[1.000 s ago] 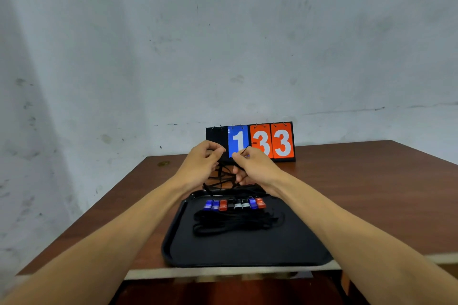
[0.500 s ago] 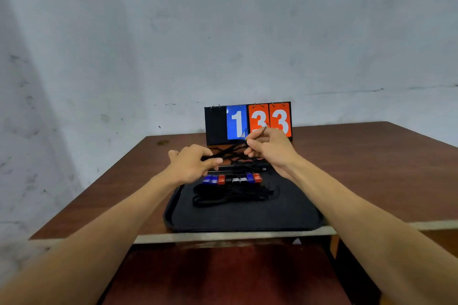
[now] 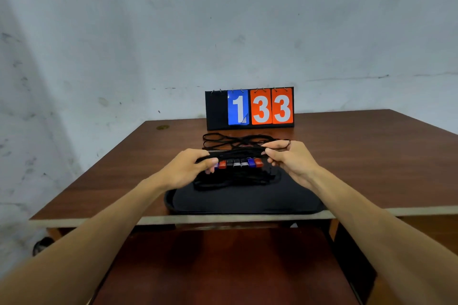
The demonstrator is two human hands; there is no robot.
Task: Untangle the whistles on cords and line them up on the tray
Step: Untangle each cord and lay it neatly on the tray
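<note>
- Both hands have come down from in front of the flip scoreboard (image 3: pixel 249 109) and now sit level, with a bundle of black cords (image 3: pixel 238 154) drawn straight between them.
- That looks like straightening. Loose cord loops (image 3: pixel 223 137) still sprawl on the table (image 3: pixel 371 156) behind the tray (image 3: pixel 247 205), so the task seems unfinished.
- The left hand (image 3: pixel 188 168) curls round the bundle's one end and the right hand (image 3: pixel 291 159) pinches the other.
- The whistles (image 3: pixel 238 163) lie in a row on the tray, just under the bundle.

Brown table (image 3: pixel 359 156): tray (image 3: pixel 247 203), scoreboard (image 3: pixel 249 109), cords (image 3: pixel 223 137).
</note>
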